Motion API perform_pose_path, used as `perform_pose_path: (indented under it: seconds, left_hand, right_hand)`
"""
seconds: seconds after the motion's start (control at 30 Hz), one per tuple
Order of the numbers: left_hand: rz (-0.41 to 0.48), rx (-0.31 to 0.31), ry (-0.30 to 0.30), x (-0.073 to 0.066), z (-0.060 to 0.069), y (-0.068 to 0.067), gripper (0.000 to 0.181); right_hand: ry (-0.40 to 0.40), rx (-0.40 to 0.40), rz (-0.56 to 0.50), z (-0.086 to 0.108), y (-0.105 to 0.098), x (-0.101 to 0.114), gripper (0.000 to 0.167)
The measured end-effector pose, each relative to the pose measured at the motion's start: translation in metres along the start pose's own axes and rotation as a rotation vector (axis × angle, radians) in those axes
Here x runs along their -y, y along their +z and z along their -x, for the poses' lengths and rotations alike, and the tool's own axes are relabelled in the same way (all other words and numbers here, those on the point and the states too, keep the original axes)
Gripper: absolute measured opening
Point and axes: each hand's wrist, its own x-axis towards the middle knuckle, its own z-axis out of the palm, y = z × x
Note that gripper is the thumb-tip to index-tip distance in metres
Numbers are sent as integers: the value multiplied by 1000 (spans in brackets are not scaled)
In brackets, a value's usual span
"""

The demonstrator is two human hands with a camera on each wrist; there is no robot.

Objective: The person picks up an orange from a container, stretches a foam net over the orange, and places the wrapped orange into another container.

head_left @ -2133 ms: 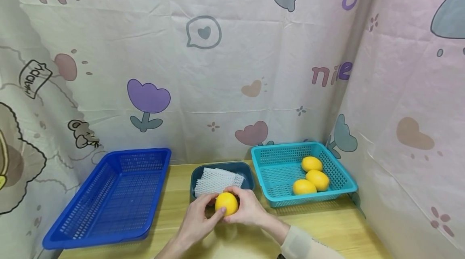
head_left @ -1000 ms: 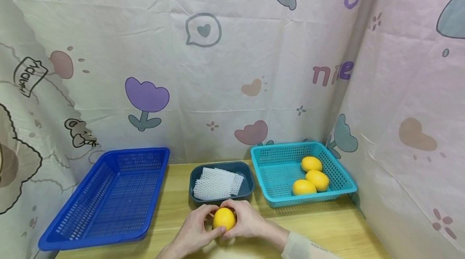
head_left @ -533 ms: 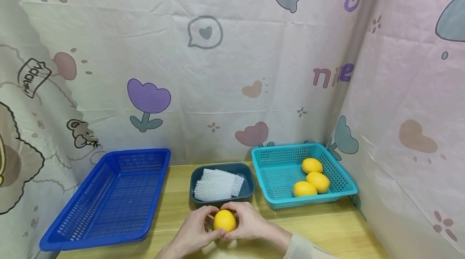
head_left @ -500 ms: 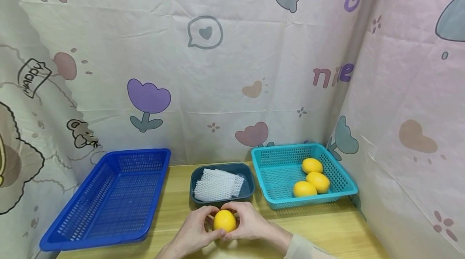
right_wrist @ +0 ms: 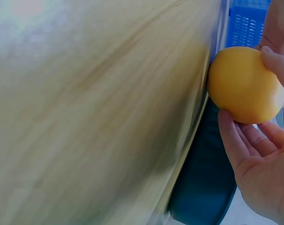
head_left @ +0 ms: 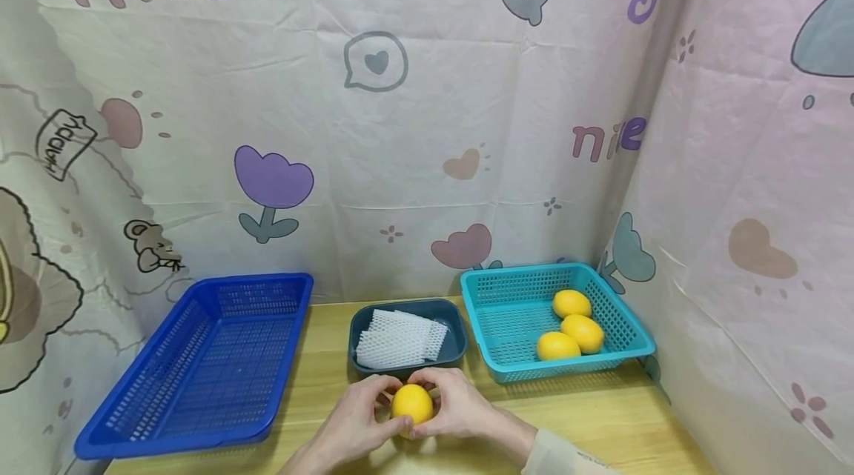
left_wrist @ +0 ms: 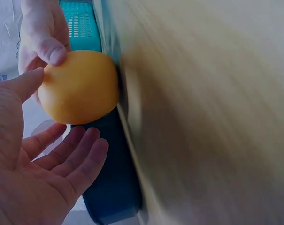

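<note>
A yellow lemon-like fruit (head_left: pixel 411 403) is held between both hands, low over the wooden table in front of the small dark tray (head_left: pixel 457 341). My left hand (head_left: pixel 356 419) has its thumb and fingers round the fruit's left side. From the right, my right hand (head_left: pixel 457 404) grips it with thumb and fingertips. In the left wrist view the fruit (left_wrist: pixel 80 86) shows the left thumb at its edge and fingers beneath. The right wrist view shows the fruit (right_wrist: pixel 245 84) with right fingers (right_wrist: pixel 233 136) under it. White foam net sleeves (head_left: pixel 394 339) lie in the dark tray.
A blue basket (head_left: pixel 227 379) with nothing in it stands on the left of the table (head_left: pixel 567 423). At the right is a turquoise basket (head_left: pixel 497 312) holding three yellow fruits (head_left: pixel 582 333). A patterned cloth (head_left: pixel 400 141) hangs behind and at both sides.
Over the last two seconds both hands have drawn the fruit nearer the table's front, off the dark tray's front edge. Since half a second ago they have hardly moved.
</note>
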Motion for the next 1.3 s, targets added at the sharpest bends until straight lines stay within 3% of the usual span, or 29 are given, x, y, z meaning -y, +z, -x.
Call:
perform_pose_path:
  seconds: [0.13, 0.3, 0.53, 0.67, 0.93, 1.3]
  left_hand:
    - [-43, -50, 27, -5, -5, -6, 44]
    - [-139, -158, 84, -10, -15, -13, 39]
    - [-307, -223, 59, -11, -31, -21, 39]
    - [-404, -258, 80, -9, -38, -24, 40]
    - [-576, -300, 114, -6, -47, -28, 43]
    - [-643, -289, 55, 5, -57, -27, 45]
  right_hand:
    - [-5, -5, 31, 0, 0, 0, 63]
    - [1, -3, 52, -1, 0, 0, 62]
    - [-1, 6, 57, -1, 1, 0, 64]
    - [2, 6, 47, -1, 1, 1, 64]
    - [-1, 1, 38, -1, 1, 1, 64]
    - [4, 1, 27, -1, 3, 1, 63]
